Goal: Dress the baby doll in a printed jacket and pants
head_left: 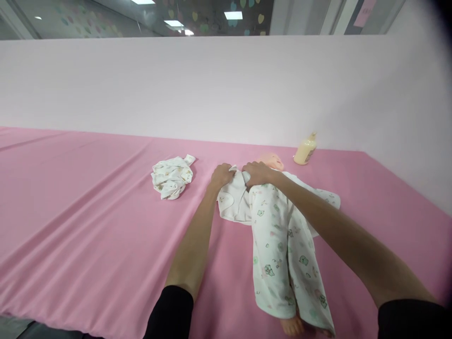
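My left hand (pixel 221 175) and right hand (pixel 258 173) pinch the shirt (pixel 235 203); tugging hard could roll the doll (pixel 274 161)!

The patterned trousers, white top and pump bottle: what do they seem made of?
Patterned trousers: probably cotton, matte, with soft folds. White top: likely matte cotton too, its edge creasing softly. Pump bottle: probably glossy plastic, given its sheen; glass possible.

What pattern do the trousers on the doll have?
The trousers are white with small green and pinkish printed figures, best seen in the head view.
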The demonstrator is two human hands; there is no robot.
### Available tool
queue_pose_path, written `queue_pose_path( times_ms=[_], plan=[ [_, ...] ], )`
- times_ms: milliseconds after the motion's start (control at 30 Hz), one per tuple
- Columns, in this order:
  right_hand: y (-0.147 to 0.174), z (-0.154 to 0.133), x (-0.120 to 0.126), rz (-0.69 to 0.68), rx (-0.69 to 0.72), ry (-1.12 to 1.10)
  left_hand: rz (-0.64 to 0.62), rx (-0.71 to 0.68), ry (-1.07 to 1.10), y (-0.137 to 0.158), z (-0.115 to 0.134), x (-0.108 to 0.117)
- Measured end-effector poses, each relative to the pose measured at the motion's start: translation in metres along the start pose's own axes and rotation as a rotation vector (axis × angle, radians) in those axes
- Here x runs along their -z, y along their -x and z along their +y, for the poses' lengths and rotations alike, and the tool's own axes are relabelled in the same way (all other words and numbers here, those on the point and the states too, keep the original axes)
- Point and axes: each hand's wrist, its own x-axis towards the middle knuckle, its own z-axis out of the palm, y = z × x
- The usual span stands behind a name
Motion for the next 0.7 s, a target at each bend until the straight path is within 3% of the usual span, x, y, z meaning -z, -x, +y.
queue_pose_path(
  times_ms=[300,533,700],
  plan=[
    [0.011,0.016,0.008,0.046,-0.011,-0.107,-0.110,0.032,0.144,0.006,-0.026,0.006],
    [0.014,0.016,0.006,0.104,-0.019,-0.163,-0.292,0.136,0.395,0.013,-0.020,0.015],
    [0.012,0.013,0.002,0.093,-0.017,-0.145,-0.394,0.108,0.564,0.032,-0.011,0.034]
  ],
)
